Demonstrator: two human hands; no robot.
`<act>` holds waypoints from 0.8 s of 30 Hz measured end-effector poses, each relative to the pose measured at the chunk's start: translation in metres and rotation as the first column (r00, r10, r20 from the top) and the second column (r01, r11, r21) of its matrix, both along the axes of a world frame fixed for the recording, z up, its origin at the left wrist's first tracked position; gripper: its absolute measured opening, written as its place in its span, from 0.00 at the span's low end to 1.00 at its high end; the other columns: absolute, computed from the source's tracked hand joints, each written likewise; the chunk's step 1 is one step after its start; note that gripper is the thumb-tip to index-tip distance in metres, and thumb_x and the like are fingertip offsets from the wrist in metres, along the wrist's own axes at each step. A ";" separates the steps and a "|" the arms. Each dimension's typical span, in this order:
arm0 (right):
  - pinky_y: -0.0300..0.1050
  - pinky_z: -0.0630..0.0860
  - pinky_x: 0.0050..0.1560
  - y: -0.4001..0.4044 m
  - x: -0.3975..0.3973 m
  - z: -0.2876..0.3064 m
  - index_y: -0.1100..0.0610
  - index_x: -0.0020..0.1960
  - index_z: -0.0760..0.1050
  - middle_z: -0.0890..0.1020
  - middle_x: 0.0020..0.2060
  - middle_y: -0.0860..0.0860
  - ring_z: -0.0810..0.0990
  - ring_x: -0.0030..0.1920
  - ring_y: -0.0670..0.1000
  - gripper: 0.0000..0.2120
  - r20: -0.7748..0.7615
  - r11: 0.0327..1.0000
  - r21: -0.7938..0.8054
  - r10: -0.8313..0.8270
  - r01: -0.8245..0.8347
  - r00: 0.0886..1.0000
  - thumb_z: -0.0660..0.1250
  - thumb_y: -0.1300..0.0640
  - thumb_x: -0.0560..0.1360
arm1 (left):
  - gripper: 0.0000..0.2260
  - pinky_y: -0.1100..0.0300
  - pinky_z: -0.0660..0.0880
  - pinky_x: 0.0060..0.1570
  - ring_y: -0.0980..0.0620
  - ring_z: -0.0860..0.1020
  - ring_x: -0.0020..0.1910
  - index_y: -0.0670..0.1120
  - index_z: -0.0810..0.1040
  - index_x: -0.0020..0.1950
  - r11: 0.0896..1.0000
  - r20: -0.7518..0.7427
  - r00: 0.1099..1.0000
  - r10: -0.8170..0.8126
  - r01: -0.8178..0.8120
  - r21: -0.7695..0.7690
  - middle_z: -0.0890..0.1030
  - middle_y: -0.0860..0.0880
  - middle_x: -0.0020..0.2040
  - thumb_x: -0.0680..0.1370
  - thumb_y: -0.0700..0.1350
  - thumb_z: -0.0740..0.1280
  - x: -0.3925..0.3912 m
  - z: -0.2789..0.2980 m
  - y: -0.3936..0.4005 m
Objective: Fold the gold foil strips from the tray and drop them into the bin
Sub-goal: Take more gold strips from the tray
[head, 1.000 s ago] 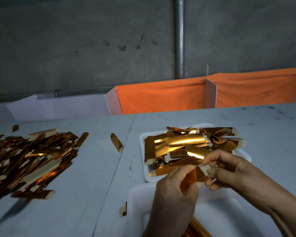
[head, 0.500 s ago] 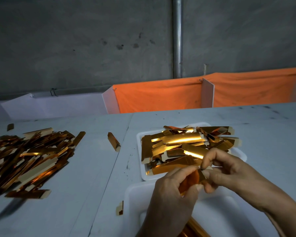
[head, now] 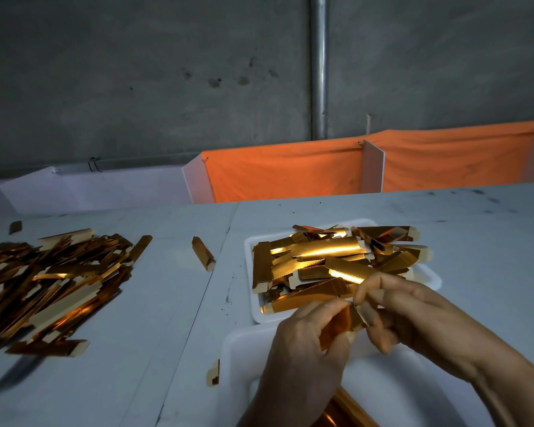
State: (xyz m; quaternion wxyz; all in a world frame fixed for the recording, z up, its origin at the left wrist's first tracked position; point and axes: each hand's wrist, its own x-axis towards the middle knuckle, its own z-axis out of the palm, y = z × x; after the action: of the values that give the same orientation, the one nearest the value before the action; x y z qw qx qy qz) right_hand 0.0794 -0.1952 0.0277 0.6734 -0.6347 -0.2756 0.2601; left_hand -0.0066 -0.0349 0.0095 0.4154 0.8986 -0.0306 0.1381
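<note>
Both hands on one strip (head: pixel 341 323), held over the near edge of the bin (head: pixel 238 349). Left hand (head: pixel 302 349) has fingers and thumb curled round the strip's lower part; the gold face shows between thumb and fingers. Right hand (head: pixel 413 315) pinches the strip's upper end, fingertips (head: pixel 359 292) bent down onto a pale flap at that end. The hands touch or nearly touch at the strip; I can't tell which.

Tray (head: pixel 250 303) sits just beyond the hands, white, heaped with loose gold strips (head: pixel 324 251) lying crosswise, some catching bright light. The right hand's knuckles overlap the tray's near right corner in view. Contact there not discernible.

The bin is white and directly under the hands. Some gold pieces (head: pixel 342 408) show inside it below the left wrist, partly hidden by the forearm.

Left of the left hand, apart from it: a small scrap (head: pixel 214 372) just off the bin's left wall, and one single strip (head: pixel 203 253) lying alone on the table (head: pixel 136 380) left of the tray. Further left, well apart, a big flat pile (head: pixel 53 282) of strips spreads to the frame edge.

Beyond the tray: orange cloth (head: pixel 284 171) hung on white dividers, a grey wall behind with a vertical pipe (head: pixel 319 66).
</note>
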 end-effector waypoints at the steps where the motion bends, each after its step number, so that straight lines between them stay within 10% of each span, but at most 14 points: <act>1: 0.40 0.73 0.29 0.000 0.000 0.000 0.65 0.52 0.76 0.74 0.30 0.57 0.75 0.27 0.53 0.14 -0.053 0.999 0.040 0.011 -0.009 0.999 0.60 0.56 0.74 | 0.18 0.85 0.64 0.42 0.72 0.66 0.53 0.63 0.67 0.68 1.000 0.005 1.000 -0.001 0.001 -0.010 0.65 0.73 0.55 0.78 0.53 0.64 0.000 0.000 0.001; 24: 0.39 0.74 0.28 -0.003 0.006 -0.005 0.61 0.46 0.75 0.76 0.29 0.59 0.77 0.26 0.53 0.04 -0.055 0.995 -0.095 0.019 -0.024 0.998 0.68 0.65 0.71 | 0.19 0.83 0.61 0.44 0.78 0.63 0.49 0.67 0.64 0.67 0.998 -0.030 0.999 -0.041 0.042 0.036 0.57 0.79 0.48 0.78 0.54 0.64 -0.001 0.000 -0.002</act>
State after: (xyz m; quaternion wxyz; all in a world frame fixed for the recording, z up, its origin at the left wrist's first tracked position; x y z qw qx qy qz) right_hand 0.0857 -0.1984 0.0231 0.6466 -0.6560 -0.2517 0.2972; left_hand -0.0079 -0.0364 0.0098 0.4022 0.9071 -0.0456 0.1156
